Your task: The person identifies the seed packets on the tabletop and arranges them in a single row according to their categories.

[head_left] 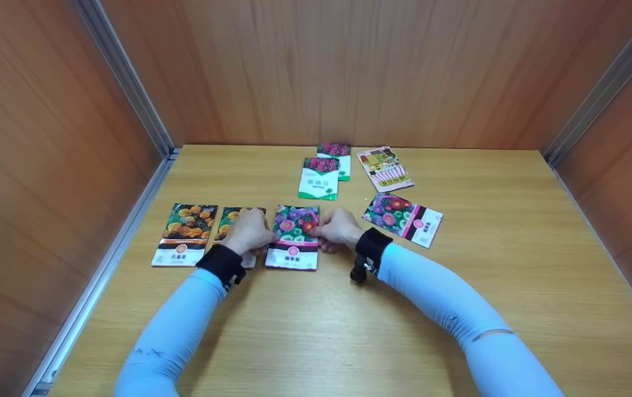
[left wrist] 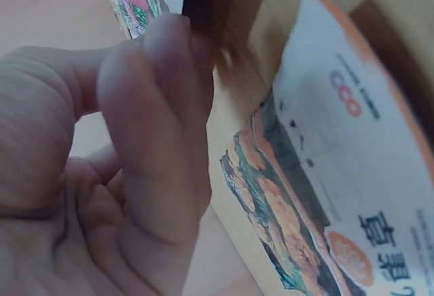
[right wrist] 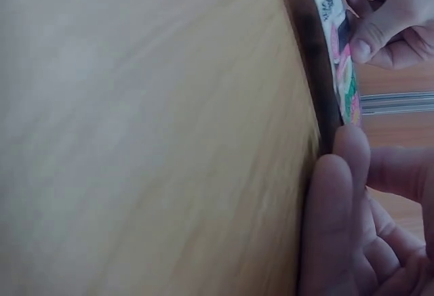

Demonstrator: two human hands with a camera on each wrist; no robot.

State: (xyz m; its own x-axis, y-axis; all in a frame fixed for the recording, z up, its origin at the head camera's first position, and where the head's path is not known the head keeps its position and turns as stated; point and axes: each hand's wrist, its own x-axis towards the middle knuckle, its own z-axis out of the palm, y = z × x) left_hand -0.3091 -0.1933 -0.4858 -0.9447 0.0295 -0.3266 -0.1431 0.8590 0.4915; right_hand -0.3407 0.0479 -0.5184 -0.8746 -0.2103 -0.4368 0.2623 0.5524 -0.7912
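Observation:
A seed packet (head_left: 292,255) with pink, purple and red flowers lies between my hands, its white end toward me. My left hand (head_left: 249,230) pinches its left edge, and my right hand (head_left: 339,229) pinches the right edge. The right wrist view shows the packet (right wrist: 344,72) edge-on, slightly above the wood, with fingers of both hands at it. Under my left wrist, an orange-flower seed packet (head_left: 228,216) is partly hidden. Another orange-flower packet (head_left: 190,223) lies to its left; the left wrist view catches an orange-flower packet (left wrist: 339,120) close up.
At the back, two green-and-white seed packets (head_left: 318,182) overlap. A yellow packet (head_left: 385,169) lies beside them, tilted. Right of my right hand is a second pink-and-purple flower packet (head_left: 403,219), turned sideways. Wood panels (head_left: 349,71) enclose the table (head_left: 316,331) at back and sides.

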